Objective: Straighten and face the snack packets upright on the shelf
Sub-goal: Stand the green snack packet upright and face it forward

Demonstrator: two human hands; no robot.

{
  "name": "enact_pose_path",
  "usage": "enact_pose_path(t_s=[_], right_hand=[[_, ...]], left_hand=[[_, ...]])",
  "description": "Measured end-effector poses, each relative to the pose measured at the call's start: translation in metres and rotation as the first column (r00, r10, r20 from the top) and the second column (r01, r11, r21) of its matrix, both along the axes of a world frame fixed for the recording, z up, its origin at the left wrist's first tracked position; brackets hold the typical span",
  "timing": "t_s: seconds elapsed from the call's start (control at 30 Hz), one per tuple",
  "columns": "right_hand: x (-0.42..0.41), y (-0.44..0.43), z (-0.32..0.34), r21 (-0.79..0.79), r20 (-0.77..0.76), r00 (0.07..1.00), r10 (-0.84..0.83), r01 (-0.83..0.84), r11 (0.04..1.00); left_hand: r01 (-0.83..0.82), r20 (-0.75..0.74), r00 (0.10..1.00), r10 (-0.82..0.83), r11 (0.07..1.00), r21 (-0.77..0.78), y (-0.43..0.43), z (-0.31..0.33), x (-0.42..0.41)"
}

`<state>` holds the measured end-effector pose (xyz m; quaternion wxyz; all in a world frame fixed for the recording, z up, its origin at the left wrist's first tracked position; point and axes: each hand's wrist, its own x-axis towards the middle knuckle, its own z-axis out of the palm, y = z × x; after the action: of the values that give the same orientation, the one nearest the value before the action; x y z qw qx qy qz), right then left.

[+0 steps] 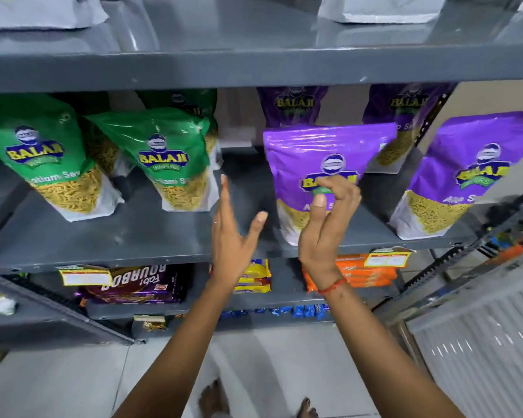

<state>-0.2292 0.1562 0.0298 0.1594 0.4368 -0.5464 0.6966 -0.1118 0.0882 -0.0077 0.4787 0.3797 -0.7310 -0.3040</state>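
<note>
Clearly "BALAJI" marks the purple packet (320, 164) at frame centre on the grey shelf (133, 236), standing tall, front outward, top tilted left. Right hand (326, 224) curled loosely before it; left hand (233, 233) spread, empty.

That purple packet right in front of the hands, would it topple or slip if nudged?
Probably it tips easily: the purple packet is a tall pouch on a narrow base and already leans. Its glossy film shows glare, so it may slide on the smooth grey shelf. The wrinkled top suggests a soft, floppy bag, likely light.
</note>
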Motion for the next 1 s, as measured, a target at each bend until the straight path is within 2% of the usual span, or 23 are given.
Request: enact_pose_path(t_s=[0.1, 0.17, 0.23, 0.33, 0.4, 0.47, 0.53, 0.6, 0.7, 0.87, 1.0], right_hand=[[0.041, -0.034, -0.004, 0.019, 0.004, 0.999, 0.034, -0.034, 0.999], [0.067, -0.060, -0.010, 0.040, 0.043, 0.996, 0.075, -0.076, 0.996], [0.091, -0.090, -0.020, 0.103, 0.103, 0.990, 0.098, -0.108, 0.989], [0.108, -0.137, -0.042, 0.323, 0.304, 0.944, 0.129, -0.230, 0.918], [0.107, -0.157, -0.050, 0.447, 0.476, 0.865, 0.158, -0.392, 0.804], [0.103, -0.169, -0.057, 0.501, 0.591, 0.791, 0.162, -0.516, 0.694], [0.103, -0.174, -0.065, 0.545, 0.638, 0.759, 0.132, -0.566, 0.618], [0.106, -0.171, -0.069, 0.566, 0.638, 0.761, 0.117, -0.567, 0.598], [0.111, -0.157, -0.073, 0.528, 0.624, 0.762, 0.172, -0.574, 0.626], [0.117, -0.111, -0.083, 0.513, 0.586, 0.787, 0.191, -0.543, 0.665], [0.121, -0.089, -0.084, 0.446, 0.599, 0.757, 0.262, -0.587, 0.675]], left_hand=[[-0.101, -0.055, 0.994, 0.098, 0.992, -0.072, -0.026, 0.004, 0.053], [-0.168, -0.046, 0.985, 0.168, 0.986, -0.003, -0.052, 0.000, 0.086], [-0.195, -0.026, 0.979, 0.200, 0.972, 0.133, -0.086, -0.010, 0.117], [-0.074, 0.012, 0.997, 0.075, 0.911, 0.405, -0.141, -0.031, 0.150], [0.026, 0.024, 0.999, -0.048, 0.833, 0.553, -0.171, -0.041, 0.156], [0.095, 0.031, 0.989, -0.145, 0.782, 0.616, -0.191, -0.043, 0.154], [0.148, 0.039, 0.974, -0.221, 0.760, 0.633, -0.203, -0.044, 0.151], [0.184, 0.035, 0.963, -0.267, 0.746, 0.640, -0.204, -0.048, 0.147], [0.194, 0.006, 0.966, -0.260, 0.737, 0.647, -0.186, -0.053, 0.150], [0.223, 0.005, 0.963, -0.269, 0.806, 0.548, -0.132, -0.063, 0.162], [0.201, 0.021, 0.969, -0.245, 0.839, 0.505, -0.100, -0.066, 0.166]])
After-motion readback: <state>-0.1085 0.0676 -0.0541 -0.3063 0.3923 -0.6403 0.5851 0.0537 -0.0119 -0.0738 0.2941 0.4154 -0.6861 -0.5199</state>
